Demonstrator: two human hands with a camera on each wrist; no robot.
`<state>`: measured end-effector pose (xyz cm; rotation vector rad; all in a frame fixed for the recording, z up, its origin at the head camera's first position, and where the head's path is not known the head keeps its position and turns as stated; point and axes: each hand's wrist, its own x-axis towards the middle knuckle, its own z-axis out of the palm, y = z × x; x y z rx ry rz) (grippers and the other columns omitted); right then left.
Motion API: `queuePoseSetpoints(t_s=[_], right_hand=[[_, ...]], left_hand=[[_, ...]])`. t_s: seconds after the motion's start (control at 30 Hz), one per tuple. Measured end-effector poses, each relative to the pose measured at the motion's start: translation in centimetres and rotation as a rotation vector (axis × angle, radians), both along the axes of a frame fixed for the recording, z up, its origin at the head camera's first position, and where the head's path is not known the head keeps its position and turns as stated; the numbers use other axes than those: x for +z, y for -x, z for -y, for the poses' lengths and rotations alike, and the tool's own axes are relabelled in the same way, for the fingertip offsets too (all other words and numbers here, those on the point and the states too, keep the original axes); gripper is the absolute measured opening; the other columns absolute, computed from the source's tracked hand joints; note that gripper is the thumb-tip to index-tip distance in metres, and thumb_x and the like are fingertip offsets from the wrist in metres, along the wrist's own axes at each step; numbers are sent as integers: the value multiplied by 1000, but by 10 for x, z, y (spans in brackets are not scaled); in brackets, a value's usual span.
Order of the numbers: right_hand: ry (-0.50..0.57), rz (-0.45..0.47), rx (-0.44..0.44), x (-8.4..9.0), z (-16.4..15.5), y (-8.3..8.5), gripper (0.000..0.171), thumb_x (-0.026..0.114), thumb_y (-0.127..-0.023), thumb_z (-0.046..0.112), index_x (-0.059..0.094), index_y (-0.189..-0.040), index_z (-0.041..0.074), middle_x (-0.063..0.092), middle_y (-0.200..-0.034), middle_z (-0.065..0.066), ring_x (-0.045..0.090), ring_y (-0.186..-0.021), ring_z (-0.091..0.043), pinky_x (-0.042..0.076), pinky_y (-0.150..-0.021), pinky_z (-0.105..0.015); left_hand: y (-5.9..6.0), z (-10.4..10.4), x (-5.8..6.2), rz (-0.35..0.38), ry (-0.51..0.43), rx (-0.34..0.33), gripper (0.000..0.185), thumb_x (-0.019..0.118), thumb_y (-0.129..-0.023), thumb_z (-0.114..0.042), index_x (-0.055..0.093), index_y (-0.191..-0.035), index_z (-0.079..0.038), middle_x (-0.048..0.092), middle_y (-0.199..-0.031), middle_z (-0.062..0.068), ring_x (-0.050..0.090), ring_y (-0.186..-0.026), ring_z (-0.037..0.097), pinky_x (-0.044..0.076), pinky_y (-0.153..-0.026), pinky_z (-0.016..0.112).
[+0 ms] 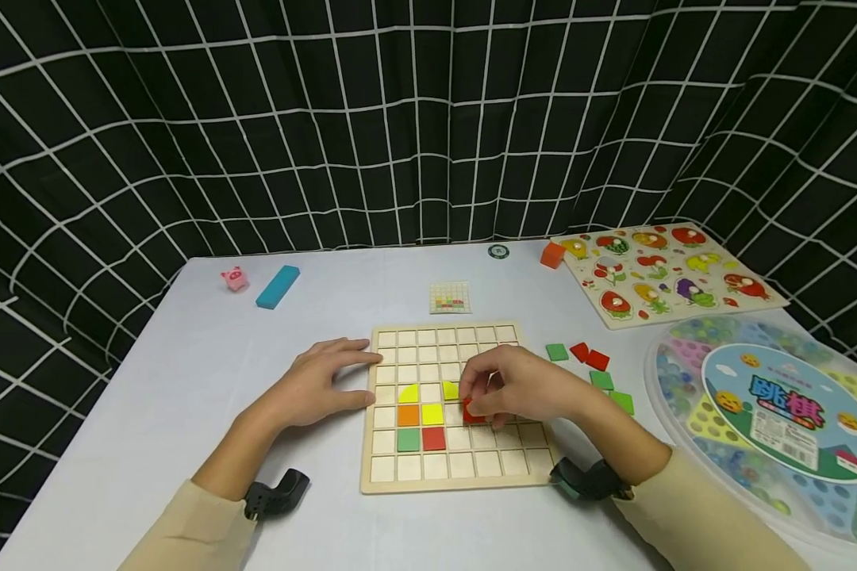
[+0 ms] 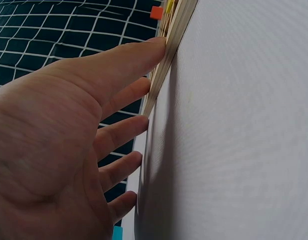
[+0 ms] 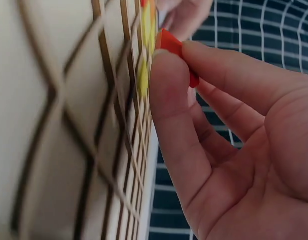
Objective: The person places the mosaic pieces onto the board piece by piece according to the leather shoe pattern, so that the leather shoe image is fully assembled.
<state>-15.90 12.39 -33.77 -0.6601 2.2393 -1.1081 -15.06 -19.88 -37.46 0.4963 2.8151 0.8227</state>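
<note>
Right hand (image 1: 517,388): I pinch one red square tile (image 1: 471,411).
Left hand (image 1: 321,381): my fingers flat, steadying the wooden grid board (image 1: 457,468).
Loose tiles: three green, two red.

light: bright and even from above, no harsh glare
shadows: soft ones under both hands, a darker strip beside the board (image 2: 166,70)
blur: grid lines by the right hand (image 3: 228,135) smeared, badly out of focus
edges: backdrop lines bow outward, fisheye-style
</note>
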Motion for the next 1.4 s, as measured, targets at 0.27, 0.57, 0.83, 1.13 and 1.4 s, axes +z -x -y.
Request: queuePoseSetpoints(t_s=[0.27, 0.57, 0.83, 1.13, 1.4], right_hand=[[20, 35, 94, -8, 20, -5, 10, 71, -90, -1, 70, -91, 9, 63, -73, -2, 61, -59, -17, 58, -62, -31], [-22, -6, 101, -8, 23, -7, 14, 74, -87, -4, 72, -86, 10, 63, -73, -1, 60, -61, -15, 57, -61, -29], [-102, -91, 123, -4, 27, -9, 17, 80, -85, -1, 75, -83, 16, 63, -73, 4, 58, -68, -12, 50, -63, -24], [-110, -183, 152, 5, 16, -10, 17, 83, -84, 3, 79, -91, 18, 70, -86, 7, 61, -80, -9, 54, -73, -22], [-82, -203, 92, 22, -24, -2, 13, 79, -87, 4, 79, -96, 14, 73, -93, 3, 64, -85, -14, 57, -74, -25]], left_hand=[[0, 0, 1, -3, -3, 1, 57, 79, -89, -38, 64, -142, -25, 46, -161, 7, 32, -152, 38, 25, -120, 67], [-1, 1, 2, -10, -1, -4, 56, 79, -89, -37, 64, -142, -25, 47, -161, 8, 34, -152, 38, 26, -120, 67], [-1, 2, -1, -10, -6, -5, 57, 79, -89, -37, 64, -142, -24, 47, -161, 9, 34, -152, 39, 26, -120, 68], [-2, 2, 1, -23, -12, -15, 56, 79, -90, -38, 65, -142, -24, 48, -160, 9, 35, -151, 40, 26, -119, 68], [-1, 2, 1, -26, -11, -14, 56, 78, -90, -39, 65, -142, -24, 48, -160, 9, 35, -151, 39, 26, -119, 69]])
